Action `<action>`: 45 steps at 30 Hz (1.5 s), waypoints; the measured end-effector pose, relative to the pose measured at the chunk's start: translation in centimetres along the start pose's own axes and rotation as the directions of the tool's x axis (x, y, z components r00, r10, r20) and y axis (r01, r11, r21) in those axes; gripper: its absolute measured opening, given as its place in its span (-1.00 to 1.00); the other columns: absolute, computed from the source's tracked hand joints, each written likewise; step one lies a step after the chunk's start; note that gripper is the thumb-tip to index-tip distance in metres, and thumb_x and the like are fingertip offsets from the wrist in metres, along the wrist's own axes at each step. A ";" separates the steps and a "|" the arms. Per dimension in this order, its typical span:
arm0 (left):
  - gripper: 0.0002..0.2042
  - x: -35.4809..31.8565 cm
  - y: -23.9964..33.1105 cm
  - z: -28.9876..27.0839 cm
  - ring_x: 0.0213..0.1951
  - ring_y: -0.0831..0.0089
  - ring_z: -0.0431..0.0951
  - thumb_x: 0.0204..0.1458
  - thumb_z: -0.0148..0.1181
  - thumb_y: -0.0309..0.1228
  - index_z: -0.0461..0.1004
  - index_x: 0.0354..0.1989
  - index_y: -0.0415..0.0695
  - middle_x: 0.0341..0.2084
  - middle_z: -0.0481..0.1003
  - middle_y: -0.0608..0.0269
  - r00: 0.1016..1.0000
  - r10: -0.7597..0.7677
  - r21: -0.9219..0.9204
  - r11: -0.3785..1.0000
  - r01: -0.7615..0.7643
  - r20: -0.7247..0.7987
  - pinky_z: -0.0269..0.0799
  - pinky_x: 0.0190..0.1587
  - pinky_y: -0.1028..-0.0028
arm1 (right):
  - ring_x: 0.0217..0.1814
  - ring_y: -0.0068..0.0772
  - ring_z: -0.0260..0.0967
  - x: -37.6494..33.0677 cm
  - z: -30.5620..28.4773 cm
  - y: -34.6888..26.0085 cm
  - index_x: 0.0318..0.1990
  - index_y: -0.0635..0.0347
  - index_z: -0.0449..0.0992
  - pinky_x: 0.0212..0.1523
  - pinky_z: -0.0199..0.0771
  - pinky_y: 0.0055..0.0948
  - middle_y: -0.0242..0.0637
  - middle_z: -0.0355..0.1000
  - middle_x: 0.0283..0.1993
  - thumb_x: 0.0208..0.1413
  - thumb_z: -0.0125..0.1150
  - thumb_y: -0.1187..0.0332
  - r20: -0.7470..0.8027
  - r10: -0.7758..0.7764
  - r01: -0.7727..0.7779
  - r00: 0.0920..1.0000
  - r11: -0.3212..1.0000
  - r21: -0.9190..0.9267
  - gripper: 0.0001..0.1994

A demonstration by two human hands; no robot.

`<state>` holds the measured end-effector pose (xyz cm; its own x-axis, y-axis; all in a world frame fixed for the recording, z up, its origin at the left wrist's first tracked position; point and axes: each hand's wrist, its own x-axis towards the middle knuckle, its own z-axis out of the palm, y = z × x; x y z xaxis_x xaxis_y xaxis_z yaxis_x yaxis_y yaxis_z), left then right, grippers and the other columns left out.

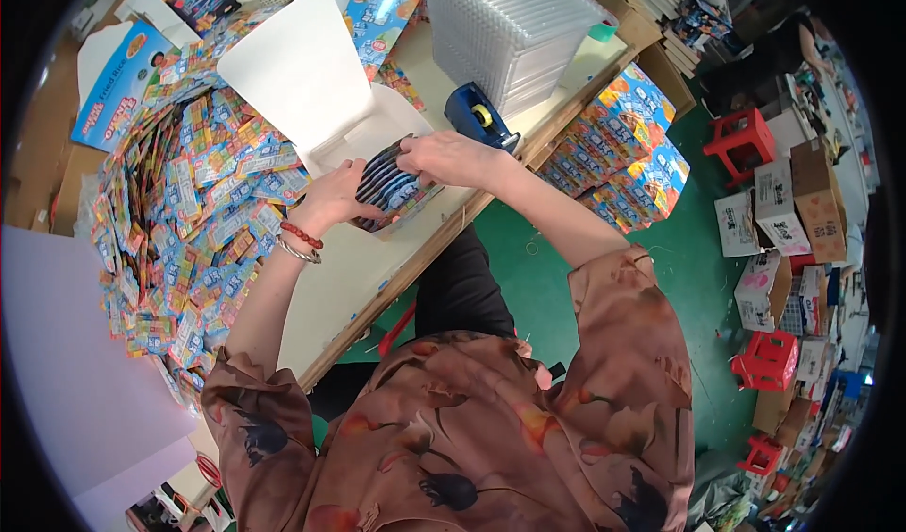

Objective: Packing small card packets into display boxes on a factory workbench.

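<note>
An open display box [363,134] with a white inside lies on the table in front of me, its white lid [297,70] folded back. A row of dark blue packets [385,191] stands on edge in its near part. My left hand [330,198], with a red bead bracelet and a silver bangle at the wrist, grips the packets from their left side, thumb at the near end. My right hand [453,158] is closed over their far right end, fingers curled down on the edges. Its fingertips are partly hidden.
Left of the box spreads a big heap of small colourful packets [203,202]. A stack of clear plastic trays [510,27] and a blue tape dispenser [479,117] stand to the right. Beyond the table edge are stacked printed boxes [618,155] and red stools [739,145].
</note>
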<state>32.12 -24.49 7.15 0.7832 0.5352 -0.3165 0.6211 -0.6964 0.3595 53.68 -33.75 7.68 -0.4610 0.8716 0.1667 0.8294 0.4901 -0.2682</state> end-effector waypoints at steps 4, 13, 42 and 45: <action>-0.33 0.4 -0.8 0.0 -0.10 0.04 0.47 -0.30 0.43 -0.08 0.29 -0.05 -0.20 -0.19 0.45 -0.05 1.000 0.001 -0.047 0.999 0.000 0.018 0.39 -0.09 0.26 | -0.21 -0.10 0.43 -0.8 0.1 0.3 -0.44 0.27 0.43 -0.23 0.41 -0.19 -0.22 0.38 -0.35 -0.10 0.25 0.46 0.012 -0.126 0.126 0.992 0.992 -0.004 -0.88; -0.34 0.2 -1.4 0.3 -0.04 0.04 0.48 -0.19 0.38 -0.06 0.26 0.04 -0.15 -0.10 0.45 0.00 0.998 0.052 -0.026 0.998 -0.052 0.020 0.41 -0.07 0.20 | -0.32 -0.09 0.41 0.0 -0.1 1.0 -0.53 0.19 0.54 -0.15 0.37 -0.27 -0.20 0.47 -0.49 -0.18 0.25 0.44 0.078 0.024 -0.030 0.997 0.997 0.075 -0.96; -0.01 -3.6 4.7 8.4 0.00 0.01 0.34 -0.36 0.35 -0.36 -0.04 0.35 -0.25 0.05 0.27 -0.09 0.853 -0.047 0.304 0.923 0.236 -0.520 0.29 -0.09 0.08 | -0.28 0.19 0.42 3.1 3.1 -0.1 -0.12 0.22 0.43 -0.34 0.34 0.01 0.13 0.44 -0.41 0.11 0.08 0.45 -0.359 0.630 -0.571 0.688 0.776 0.267 -0.81; -0.05 -2.9 4.7 6.9 0.06 -0.05 0.30 -0.30 0.33 -0.38 -0.04 0.36 -0.19 0.09 0.26 -0.08 0.844 -0.023 0.302 0.928 0.218 -0.536 0.23 0.04 0.02 | -0.43 0.19 0.39 2.1 3.3 1.6 -0.10 0.20 0.43 -0.42 0.33 -0.04 0.08 0.40 -0.53 0.13 0.04 0.49 -0.468 0.641 -0.552 0.609 0.766 0.330 -0.81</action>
<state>32.58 -32.61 3.70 0.6613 0.7241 0.1956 0.7385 -0.6742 -0.0008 52.95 -31.09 4.47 0.3980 0.8378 0.3736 0.7855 -0.1009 -0.6105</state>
